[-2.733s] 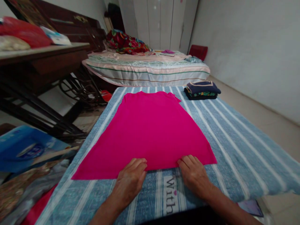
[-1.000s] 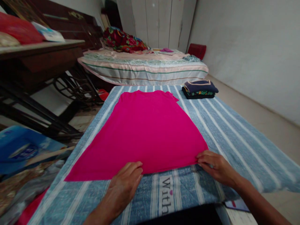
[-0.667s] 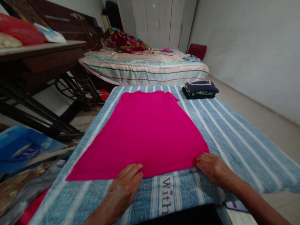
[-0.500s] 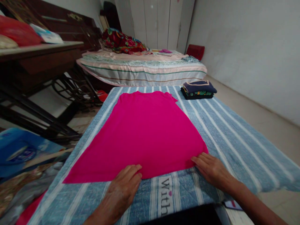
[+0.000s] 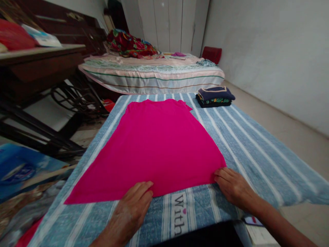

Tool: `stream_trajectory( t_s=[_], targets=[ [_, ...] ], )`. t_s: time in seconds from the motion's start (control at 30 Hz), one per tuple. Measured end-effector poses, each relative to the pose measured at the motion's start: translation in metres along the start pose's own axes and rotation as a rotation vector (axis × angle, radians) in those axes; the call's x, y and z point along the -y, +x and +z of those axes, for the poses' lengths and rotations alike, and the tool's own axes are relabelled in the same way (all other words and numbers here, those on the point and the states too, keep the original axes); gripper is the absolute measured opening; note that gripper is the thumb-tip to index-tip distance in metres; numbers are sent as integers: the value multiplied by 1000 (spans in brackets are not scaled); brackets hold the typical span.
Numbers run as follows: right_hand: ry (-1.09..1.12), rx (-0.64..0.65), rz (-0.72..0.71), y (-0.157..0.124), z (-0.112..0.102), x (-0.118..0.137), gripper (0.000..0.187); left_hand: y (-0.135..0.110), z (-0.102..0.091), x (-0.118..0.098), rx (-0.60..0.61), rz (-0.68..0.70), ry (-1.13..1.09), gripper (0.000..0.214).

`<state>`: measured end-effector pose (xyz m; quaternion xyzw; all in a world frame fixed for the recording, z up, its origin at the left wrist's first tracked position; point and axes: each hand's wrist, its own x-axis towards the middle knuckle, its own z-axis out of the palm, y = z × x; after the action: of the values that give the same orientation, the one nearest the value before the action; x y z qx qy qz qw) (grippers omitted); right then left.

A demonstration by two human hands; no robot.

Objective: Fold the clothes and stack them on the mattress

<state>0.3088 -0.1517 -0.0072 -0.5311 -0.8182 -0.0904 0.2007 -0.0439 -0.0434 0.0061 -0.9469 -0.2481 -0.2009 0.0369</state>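
A bright pink T-shirt (image 5: 156,144) lies spread out on a blue striped cloth (image 5: 246,144), its neck and short sleeves at the far end and its hem toward me. My left hand (image 5: 133,202) rests on the near hem, left of the middle, with its fingers stretched forward over the fabric edge. At the right corner of the hem, my right hand (image 5: 232,187) has its fingertips pinched together on the fabric. The underside of that pinch is hidden.
A stack of folded clothes (image 5: 214,96) sits at the far right of the cloth. Beyond stands a bed (image 5: 154,75) with a floral blanket (image 5: 131,44). To the left are a dark sewing-machine table (image 5: 43,58) and a blue package (image 5: 28,168). A phone (image 5: 252,221) lies near my right forearm.
My right fingers have drawn in from lying forward on the hem to a pinch at its corner. The left hand stays at the hem. The view has shifted slightly.
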Motion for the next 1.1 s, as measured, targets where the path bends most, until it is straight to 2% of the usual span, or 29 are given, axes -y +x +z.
stream_trajectory(
  t_s=[0.17, 0.33, 0.5, 0.57, 0.63, 0.7, 0.8, 0.9, 0.97, 1.03, 1.1],
  targets=[
    [40, 41, 55, 2, -3, -3, 21, 3, -2, 5, 59, 1, -17, 23],
    [98, 22, 110, 6, -4, -5, 22, 14, -7, 6, 110, -19, -29, 21],
    [72, 96, 122, 8, -4, -3, 21, 20, -13, 6, 211, 24, 40, 16],
    [69, 107, 129, 10, -4, -2, 20, 31, -15, 5, 255, 38, -4, 13],
    [67, 113, 142, 12, -5, 1, 20, 55, -13, -1, 307, 30, -87, 15],
    [68, 112, 154, 13, -5, 4, 19, 89, -3, -16, 331, 9, -146, 19],
    [102, 109, 168, 14, -6, 6, 20, 138, 29, -46, 327, 9, -181, 23],
    [229, 47, 218, 10, -9, -1, 19, 164, 67, -71, 343, 46, -208, 38],
    [302, -67, 352, 6, -11, -12, 18, 167, 84, -78, 353, 59, -221, 49],
    [297, -144, 601, 3, -13, -26, 20, 164, 93, -78, 359, 70, -231, 55],
    [262, -72, 853, 3, -14, -39, 23, 160, 94, -76, 363, 75, -234, 59]
  ],
)
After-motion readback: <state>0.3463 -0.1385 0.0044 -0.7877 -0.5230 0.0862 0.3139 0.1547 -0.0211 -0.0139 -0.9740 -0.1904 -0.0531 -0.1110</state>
